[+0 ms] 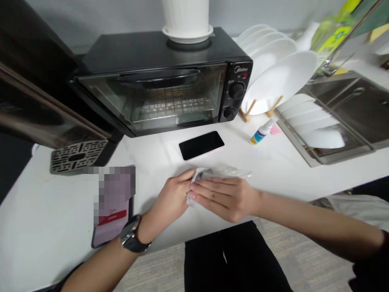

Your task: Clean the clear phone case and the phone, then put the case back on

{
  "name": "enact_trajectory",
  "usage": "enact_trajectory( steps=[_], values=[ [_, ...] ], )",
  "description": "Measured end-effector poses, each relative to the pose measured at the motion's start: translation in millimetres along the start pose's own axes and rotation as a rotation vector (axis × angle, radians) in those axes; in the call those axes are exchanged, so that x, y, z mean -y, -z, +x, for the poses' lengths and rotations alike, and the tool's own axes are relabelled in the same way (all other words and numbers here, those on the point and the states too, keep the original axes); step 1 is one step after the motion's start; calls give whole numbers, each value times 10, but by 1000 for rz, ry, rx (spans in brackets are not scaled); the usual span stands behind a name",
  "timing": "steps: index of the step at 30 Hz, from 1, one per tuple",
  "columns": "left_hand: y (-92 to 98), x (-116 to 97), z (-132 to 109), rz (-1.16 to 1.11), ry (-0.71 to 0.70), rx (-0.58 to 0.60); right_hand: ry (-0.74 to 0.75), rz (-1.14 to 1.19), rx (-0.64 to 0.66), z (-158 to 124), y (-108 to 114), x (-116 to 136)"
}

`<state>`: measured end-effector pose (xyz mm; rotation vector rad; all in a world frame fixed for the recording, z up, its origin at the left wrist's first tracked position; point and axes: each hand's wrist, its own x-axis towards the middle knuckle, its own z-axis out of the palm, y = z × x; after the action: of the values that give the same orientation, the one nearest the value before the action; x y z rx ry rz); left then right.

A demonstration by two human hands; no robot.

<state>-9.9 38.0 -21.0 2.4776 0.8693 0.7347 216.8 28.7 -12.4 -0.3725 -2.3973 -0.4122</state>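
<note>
My left hand point(175, 192), with a black watch on the wrist, is closed on a crumpled white cloth point(197, 173) over the front part of the counter. From the right, my right hand point(226, 196) presses its fingers, held together, onto the same cloth. Something greyish shows within the folds. A clear, thin-edged piece point(234, 172) sticks out behind my right hand; its kind is hard to tell. Just beyond the hands, a black phone point(201, 145) lies flat. A small spray bottle point(261, 132) with a white top stands farther right.
A black toaster oven point(152, 99) stands at the back, bearing a white pot point(187, 18). White plates point(279, 81) stand in a wooden rack beside the sink point(316, 156). At left are a drip tray point(77, 156) and a partly blurred phone point(112, 231). The counter's front edge runs below my hands.
</note>
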Motion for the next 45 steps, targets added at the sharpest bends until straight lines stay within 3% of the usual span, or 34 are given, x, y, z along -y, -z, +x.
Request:
enact_trajectory(
  steps=[3, 7, 10, 14, 17, 20, 22, 27, 29, 32, 36, 38, 40, 45],
  values=[
    [17, -19, -3, 22, -1, 21, 12, 2, 20, -72, 104, -80],
    [28, -89, 10, -4, -14, 63, -44, 13, 128, -494, 522, -344],
    [24, -108, 20, -23, 16, 56, -117, 11, 135, -674, 662, -466],
    [17, -82, 22, -47, 36, 47, -177, -5, 34, -479, 415, -309],
    [21, -46, 8, 9, -1, 13, -70, 44, -9, -135, 137, -62],
    [36, -27, 0, 57, -19, -10, -26, 13, -44, 53, 18, 39],
    [40, -38, 3, 87, -21, 2, -42, 8, -15, -24, 85, -23],
    [21, -116, 18, 29, 2, 70, -91, -40, 113, -567, 557, -422],
    [14, -139, 30, 5, 23, 67, -153, -89, 160, -672, 644, -506],
    [11, -146, 41, 0, 15, 51, -164, -74, 89, -563, 511, -365],
    [15, -111, 22, 87, -34, 40, -37, 10, 3, -152, 136, 5],
    [21, -101, 9, 141, -42, 44, -20, -8, -10, -53, 65, 66],
    [29, -114, 4, 177, -46, 53, -24, -19, 10, -114, 128, 13],
    [54, -188, 27, 107, 1, 133, -77, -19, 135, -597, 543, -385]
  ],
)
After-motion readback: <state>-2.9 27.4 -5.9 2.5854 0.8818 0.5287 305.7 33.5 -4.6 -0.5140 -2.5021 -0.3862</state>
